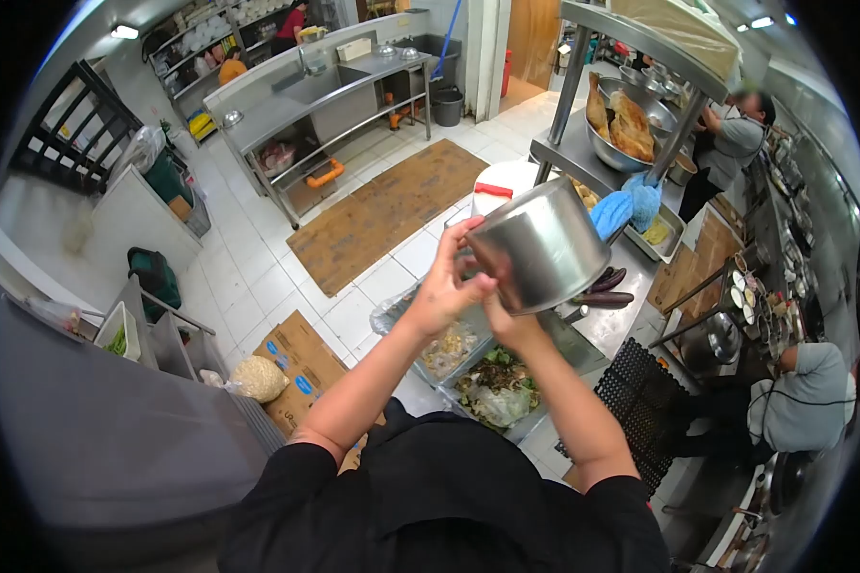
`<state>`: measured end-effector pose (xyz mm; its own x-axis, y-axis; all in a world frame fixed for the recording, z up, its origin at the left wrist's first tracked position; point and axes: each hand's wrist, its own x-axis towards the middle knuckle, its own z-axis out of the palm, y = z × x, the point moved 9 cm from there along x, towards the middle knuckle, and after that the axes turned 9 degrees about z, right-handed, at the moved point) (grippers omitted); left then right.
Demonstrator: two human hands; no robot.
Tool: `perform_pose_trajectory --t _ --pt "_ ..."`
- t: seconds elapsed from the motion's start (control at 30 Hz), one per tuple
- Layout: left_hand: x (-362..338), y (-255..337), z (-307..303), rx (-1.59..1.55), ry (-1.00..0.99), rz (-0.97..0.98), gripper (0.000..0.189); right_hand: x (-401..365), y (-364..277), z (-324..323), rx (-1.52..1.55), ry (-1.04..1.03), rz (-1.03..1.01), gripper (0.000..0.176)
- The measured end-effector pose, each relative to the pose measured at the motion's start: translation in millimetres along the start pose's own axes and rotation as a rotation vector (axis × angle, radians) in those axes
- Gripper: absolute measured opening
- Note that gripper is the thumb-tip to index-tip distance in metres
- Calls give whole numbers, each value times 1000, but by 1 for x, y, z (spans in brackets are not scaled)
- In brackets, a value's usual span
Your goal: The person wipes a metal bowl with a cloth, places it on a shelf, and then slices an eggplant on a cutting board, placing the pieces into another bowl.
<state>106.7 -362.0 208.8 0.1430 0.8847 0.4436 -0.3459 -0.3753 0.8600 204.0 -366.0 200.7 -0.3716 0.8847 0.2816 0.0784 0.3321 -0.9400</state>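
Both of my hands hold up a shiny steel pot (545, 241), tilted on its side with its base facing me. My left hand (447, 286) grips the pot's near rim from the left. My right hand (508, 320) holds it from underneath and is partly hidden behind the left. Below the pot on the floor sit trays with food scraps and greens (495, 382). Dark aubergines (604, 286) lie on the steel counter just right of the pot.
A steel rack (583, 158) holds a bowl of fried food (623, 129). Blue gloves (631, 205) hang beside it. One person stands at the far right counter (736, 143), another crouches at lower right (803, 401). A brown mat (392, 210) and cardboard (301, 368) lie on the tiled floor.
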Motion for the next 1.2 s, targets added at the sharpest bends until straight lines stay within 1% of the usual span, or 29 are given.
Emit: perform_pose_trajectory --t 0.03,0.07,0.1,0.13,0.17,0.2,0.23,0.27,0.3,0.37,0.43,0.47,0.5,0.53,0.57,0.6,0.63,0.7,0.73,0.77,0.83,0.87,0.9,0.97,1.0,1.03,1.1,1.17,1.2 --pt "1 -14 -15 -60 39 -38 115 -15 4 3 357 60 120 53" --pt "1 -34 -28 -119 76 -82 115 -23 21 7 326 53 64 53" --pt "11 -46 -30 -316 -1 -1 112 -30 38 12 298 44 10 55" --pt "12 -57 -32 -450 25 -57 110 -27 24 21 178 32 -125 64" --pt "11 -65 -34 -582 45 -114 108 -16 21 19 186 38 -125 64" --pt "10 -51 -26 -579 43 -121 108 -3 19 26 -278 -12 -97 63" --pt "10 -30 -22 -399 117 -155 106 7 25 31 -746 -69 -69 62" --pt "9 -19 -25 -219 193 -184 104 11 22 15 -532 32 -153 47" --pt "7 -23 -25 -228 194 -181 104 12 -1 5 45 50 -101 53" --pt "1 -7 -27 82 78 210 100 8 -6 3 455 29 53 55" --pt "-3 -18 -50 157 194 396 101 -7 -9 23 330 81 33 60" --pt "3 -33 -61 43 242 292 100 -19 -14 34 -436 291 -292 59" --pt "7 -31 -61 -71 285 185 100 -17 -15 29 -435 303 -287 59" --pt "9 -12 -52 -75 278 181 100 -7 -14 33 -603 145 -279 56" --pt "15 0 -40 -56 242 55 102 4 -8 33 -769 -17 -274 54" --pt "17 2 -35 -34 206 -72 105 12 12 19 -730 -172 -123 41" --pt "15 -2 -40 -37 204 -74 105 12 16 9 -732 -171 -120 41" --pt "11 1 -23 407 -178 107 114 12 42 -4 -935 -201 67 31" --pt "9 22 -9 767 -165 304 116 10 30 1 -960 -328 144 29" --pt "11 19 -8 760 -169 298 116 9 19 6 -960 -328 154 29" --pt "27 7 -17 559 -123 138 108 12 -26 19 -942 -140 -185 31" --pt "30 8 -19 445 -93 117 99 17 -11 23 -978 -225 -167 41" --pt "33 6 -30 471 -61 151 100 21 -13 18 -977 -221 -167 41" --pt "43 -3 -57 373 -22 164 100 21 3 11 -806 -505 46 54" --pt "42 -5 -59 473 -33 200 101 26 8 0 -639 -451 -81 63" --pt "38 -2 -49 530 -37 259 99 39 29 -8 -682 -530 141 60" --pt "26 -5 -33 578 0 236 98 69 62 -44 -721 -186 390 49" --pt "20 -22 -24 475 96 313 98 77 35 -75 -800 333 93 37" --pt "15 -30 -18 451 106 282 99 78 30 -75 -828 456 -35 34"
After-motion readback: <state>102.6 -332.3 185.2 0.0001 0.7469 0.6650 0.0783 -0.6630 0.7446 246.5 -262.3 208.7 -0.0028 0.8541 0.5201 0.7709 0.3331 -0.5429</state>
